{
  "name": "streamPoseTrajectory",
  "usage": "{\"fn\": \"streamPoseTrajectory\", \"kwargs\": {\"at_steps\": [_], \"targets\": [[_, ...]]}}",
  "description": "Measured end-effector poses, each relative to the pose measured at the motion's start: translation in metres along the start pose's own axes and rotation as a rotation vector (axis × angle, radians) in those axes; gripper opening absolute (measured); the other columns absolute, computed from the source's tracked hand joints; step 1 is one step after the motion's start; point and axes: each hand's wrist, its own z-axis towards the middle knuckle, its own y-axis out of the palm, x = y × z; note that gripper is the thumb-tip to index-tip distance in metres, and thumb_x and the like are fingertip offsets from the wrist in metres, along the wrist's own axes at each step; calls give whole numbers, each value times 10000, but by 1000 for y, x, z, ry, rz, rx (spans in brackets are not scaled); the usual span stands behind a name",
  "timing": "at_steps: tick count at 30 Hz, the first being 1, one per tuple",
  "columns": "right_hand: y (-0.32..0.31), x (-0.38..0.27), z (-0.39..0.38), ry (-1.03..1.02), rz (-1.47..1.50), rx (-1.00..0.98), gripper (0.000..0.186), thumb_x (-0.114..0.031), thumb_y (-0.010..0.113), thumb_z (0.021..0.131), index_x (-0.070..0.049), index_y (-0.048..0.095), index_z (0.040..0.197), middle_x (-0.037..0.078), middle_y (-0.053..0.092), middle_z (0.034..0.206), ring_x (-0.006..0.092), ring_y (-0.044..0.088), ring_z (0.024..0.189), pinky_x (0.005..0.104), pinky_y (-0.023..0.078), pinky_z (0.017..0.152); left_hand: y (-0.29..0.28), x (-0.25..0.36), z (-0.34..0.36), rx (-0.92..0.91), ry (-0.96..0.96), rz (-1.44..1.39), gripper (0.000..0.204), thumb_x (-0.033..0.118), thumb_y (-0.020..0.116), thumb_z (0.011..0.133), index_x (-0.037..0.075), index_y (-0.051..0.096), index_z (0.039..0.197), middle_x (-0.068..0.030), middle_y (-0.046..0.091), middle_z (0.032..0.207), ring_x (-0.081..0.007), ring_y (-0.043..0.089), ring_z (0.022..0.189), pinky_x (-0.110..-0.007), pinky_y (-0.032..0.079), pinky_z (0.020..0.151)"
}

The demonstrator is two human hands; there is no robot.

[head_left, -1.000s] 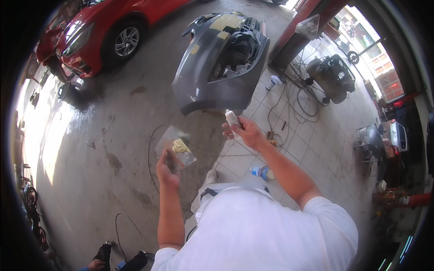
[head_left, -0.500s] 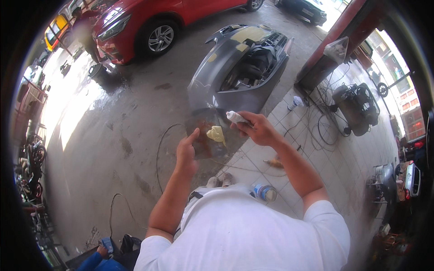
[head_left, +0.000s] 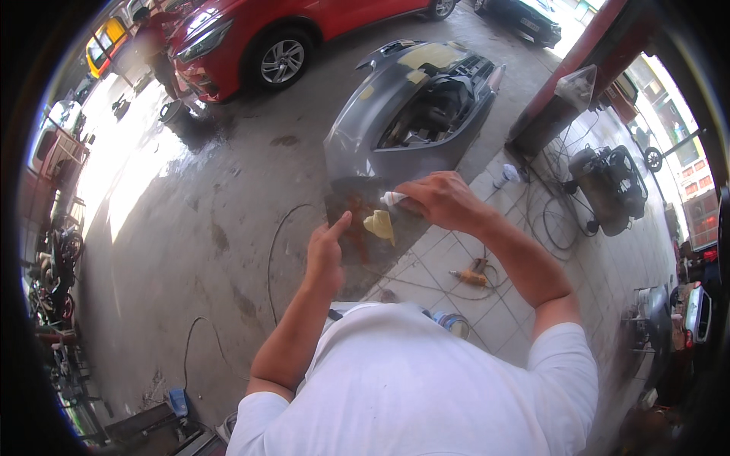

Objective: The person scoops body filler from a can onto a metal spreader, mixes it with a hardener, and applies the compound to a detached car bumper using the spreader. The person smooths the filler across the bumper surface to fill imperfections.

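Ctr frame: L hand (head_left: 325, 254), fingers gripping see-thru sheet (head_left: 356, 234) by L edge, prob. keeping yellow paste (head_left: 378, 225) clear; R hand (head_left: 449, 201), fingers wrapped round white tube (head_left: 393, 198), tip nr paste, prob. for aim.

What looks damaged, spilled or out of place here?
The grey bumper stands out: it is detached, with yellowish patches breaking its finish. An orange tool lies loose on floor tiles. The yellow dollop sits on the sheet in the left hand, not spilled.

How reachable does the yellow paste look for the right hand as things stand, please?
Probably yes: nothing visible blocks the right hand from the yellow paste, though it holds a white tube.
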Motion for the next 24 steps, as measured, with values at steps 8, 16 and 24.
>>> {"fn": "streamPoseTrajectory", "kwargs": {"at_steps": [8, 16, 24], "targets": [[13, -25, 28, -13, -169, -31, 122, -96, 696, 863, -95, 704, 985, 75, 691, 795, 295, 715, 775, 426, 543, 668, -33, 23, 4, -146, 69, 58, 308, 283, 691, 1001, -1, 712, 1119, -79, 714, 1029, -163, 632, 934, -313, 484, 867], [30, -70, 67, -3, -324, -21, 202, -28, 693, 774, -99, 706, 963, 47, 668, 763, 244, 708, 739, 379, 554, 642, -77, 48, 12, -217, 54, 47, 335, 284, 670, 1017, -28, 706, 1134, -80, 721, 1036, -150, 630, 937, -288, 471, 854], [47, -98, 81, 70, -415, -113, 74, -70, 664, 804, -113, 679, 862, 45, 671, 768, 254, 715, 731, 385, 555, 649, -106, 49, 22, -311, 16, 69, 321, 265, 650, 1032, -36, 710, 1126, -73, 731, 1010, -139, 627, 920, -282, 467, 854]]}}
